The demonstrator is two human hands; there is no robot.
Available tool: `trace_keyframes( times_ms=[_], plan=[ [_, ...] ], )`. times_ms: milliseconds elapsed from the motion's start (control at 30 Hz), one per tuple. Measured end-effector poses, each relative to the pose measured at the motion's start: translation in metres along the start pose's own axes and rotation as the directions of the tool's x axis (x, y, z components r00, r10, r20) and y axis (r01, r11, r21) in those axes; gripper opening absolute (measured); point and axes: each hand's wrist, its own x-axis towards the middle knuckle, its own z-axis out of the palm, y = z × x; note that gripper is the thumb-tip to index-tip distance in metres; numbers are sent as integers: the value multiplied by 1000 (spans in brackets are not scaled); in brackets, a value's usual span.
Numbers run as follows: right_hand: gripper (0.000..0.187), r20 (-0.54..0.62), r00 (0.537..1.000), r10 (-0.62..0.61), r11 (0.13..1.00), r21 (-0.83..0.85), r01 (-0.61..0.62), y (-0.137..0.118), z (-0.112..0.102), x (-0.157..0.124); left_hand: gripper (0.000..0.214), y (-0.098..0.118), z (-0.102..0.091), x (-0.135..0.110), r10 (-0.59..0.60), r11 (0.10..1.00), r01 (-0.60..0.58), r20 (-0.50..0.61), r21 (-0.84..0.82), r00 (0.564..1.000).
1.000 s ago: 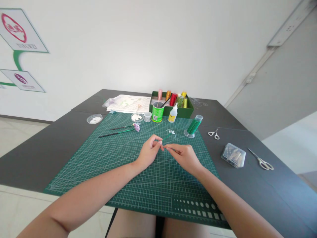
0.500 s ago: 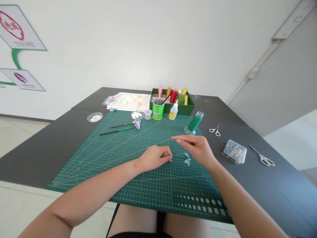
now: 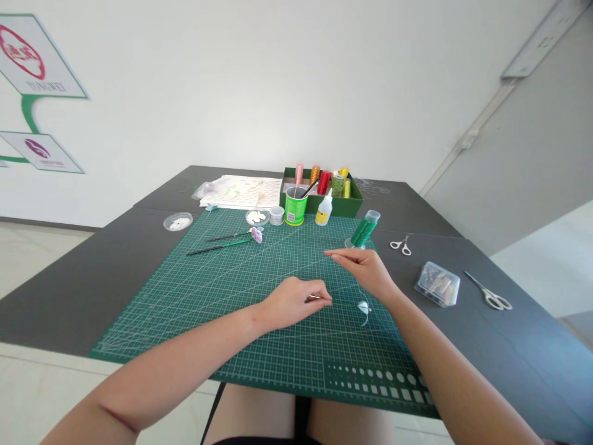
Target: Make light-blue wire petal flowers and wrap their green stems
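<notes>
My left hand is closed in a pinch on a thin stem, with a bit of it showing between thumb and fingers. At the stem's right end is a pale blue flower, just above the green cutting mat. Higher up and to the right, my right hand has thumb and index finger pressed together, pointing left. Anything between those fingertips is too fine to make out. A spool of green thread stands right behind this hand, its base partly covered.
At the back are a green box of thread spools, a glue bottle, a green can and small dishes. Two dark sticks with a purple flower lie left. Small scissors, a clear case and larger scissors lie right.
My left hand has shifted slightly right and down, and the pale blue flower has moved right and turned. My right hand stays pinched, almost in place.
</notes>
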Motion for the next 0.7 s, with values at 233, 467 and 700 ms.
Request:
trace_keyframes(
  times_ms=[233, 467, 700],
  plan=[
    [29, 51, 997, 50, 999, 3, -50, 12, 3, 3, 13, -1, -2, 1, 15, 1000, -18, -156, -19, 988],
    [37, 147, 987, 60, 995, -86, -48, 18, 6, 3, 9, -1, -5, 2, 33, 999, -28, -283, 22, 959],
    [35, 121, 990, 66, 995, -76, -57, 22, 11, 2, 11, 0, -5, 2, -49, 997, 37, -199, -61, 979]
  ],
)
